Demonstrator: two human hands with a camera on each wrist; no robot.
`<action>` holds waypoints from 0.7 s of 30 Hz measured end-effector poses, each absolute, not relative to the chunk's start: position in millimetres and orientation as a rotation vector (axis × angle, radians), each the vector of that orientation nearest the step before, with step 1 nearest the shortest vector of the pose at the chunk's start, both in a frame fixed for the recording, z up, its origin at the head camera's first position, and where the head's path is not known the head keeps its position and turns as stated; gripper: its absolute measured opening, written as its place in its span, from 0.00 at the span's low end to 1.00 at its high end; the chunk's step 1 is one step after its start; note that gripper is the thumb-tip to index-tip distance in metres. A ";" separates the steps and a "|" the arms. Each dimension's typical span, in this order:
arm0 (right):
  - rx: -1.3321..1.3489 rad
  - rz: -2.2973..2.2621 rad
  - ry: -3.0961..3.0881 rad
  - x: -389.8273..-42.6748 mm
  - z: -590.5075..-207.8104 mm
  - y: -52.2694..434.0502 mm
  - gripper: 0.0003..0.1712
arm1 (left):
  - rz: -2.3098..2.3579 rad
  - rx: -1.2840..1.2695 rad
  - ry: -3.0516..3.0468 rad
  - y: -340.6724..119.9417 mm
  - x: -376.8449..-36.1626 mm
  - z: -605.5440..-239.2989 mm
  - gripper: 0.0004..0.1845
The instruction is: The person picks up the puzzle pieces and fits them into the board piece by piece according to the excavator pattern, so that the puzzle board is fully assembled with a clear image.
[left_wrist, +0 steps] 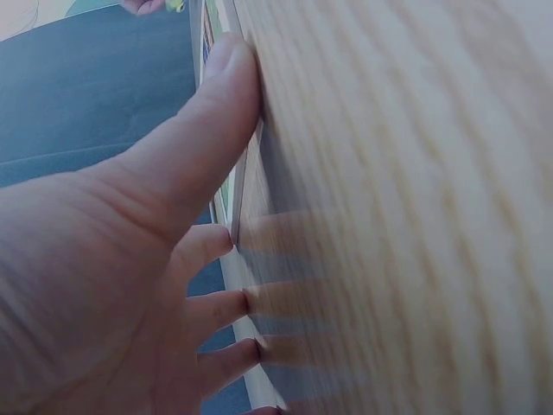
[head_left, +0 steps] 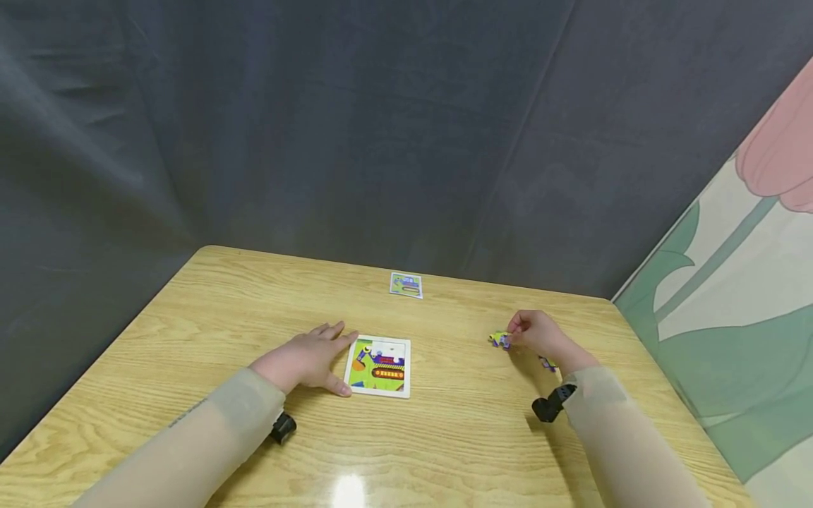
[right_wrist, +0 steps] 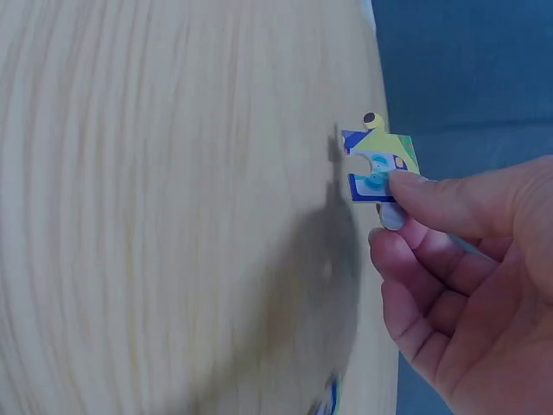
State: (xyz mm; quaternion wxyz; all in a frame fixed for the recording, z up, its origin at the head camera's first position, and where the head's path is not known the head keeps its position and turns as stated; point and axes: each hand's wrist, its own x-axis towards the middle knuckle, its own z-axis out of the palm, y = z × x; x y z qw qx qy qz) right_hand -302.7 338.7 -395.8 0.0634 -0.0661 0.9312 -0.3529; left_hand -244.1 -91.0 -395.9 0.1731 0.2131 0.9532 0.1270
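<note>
My left hand [head_left: 314, 358] lies with spread fingers at the left side of a white-framed jigsaw puzzle [head_left: 380, 363], its thumb touching the frame. In the left wrist view the fingertips meet the wooden surface. The puzzle shows a colourful digger, with a pale gap along its upper part. Over at the right, my right hand [head_left: 536, 335] pinches a yellow and blue puzzle piece [right_wrist: 380, 164] between thumb and fingers, held just above the table. Another puzzle piece [head_left: 547, 363] lies on the table beside the right wrist, partly hidden by it.
A small picture card [head_left: 406, 285] with a similar digger lies near the back edge of the wooden table [head_left: 444, 437]. A dark curtain [head_left: 356, 141] hangs behind the table. At the right is a flower-patterned panel [head_left: 718, 282].
</note>
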 end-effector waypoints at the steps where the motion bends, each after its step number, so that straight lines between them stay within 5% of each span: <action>1: -0.203 -1.089 2.796 -303.1 -394.3 333.6 0.06 | 0.358 0.605 2.705 -91.3 -244.4 -396.3 0.57; 21: -0.235 -1.371 2.539 -299.1 -382.7 162.7 0.05 | 0.345 0.622 2.719 -96.0 -244.0 -397.4 0.58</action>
